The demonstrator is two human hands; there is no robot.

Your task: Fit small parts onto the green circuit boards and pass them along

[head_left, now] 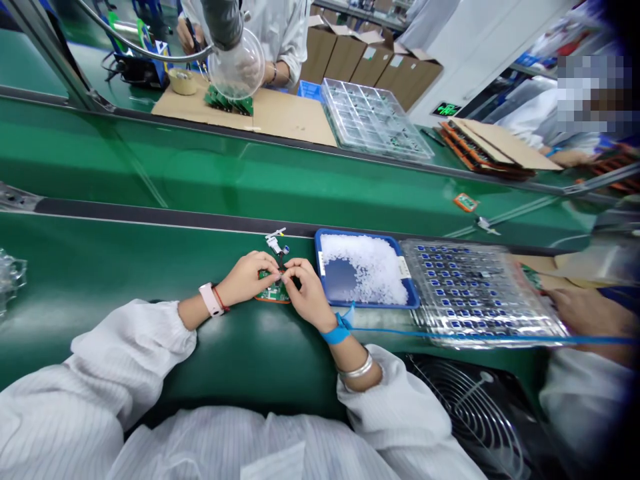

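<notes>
A small green circuit board (273, 292) with an orange edge lies on the green bench in front of me. My left hand (247, 277) is curled over its left side, fingertips pinched on the board. My right hand (306, 290) is closed over the board's right side, fingertips pressed together at its top; what they pinch is too small to make out. A small white and blue part (276, 243) lies just beyond the board. A pale watch sits on my left wrist and a blue strap with a cord on my right.
A blue tray (330, 277) of small white parts and a clear blister tray (480, 293) of blue parts sit to the right. A fan grille (475, 413) is below. Across the belt (200, 173), another person works at cardboard (285, 113) beside a clear tray (373, 120).
</notes>
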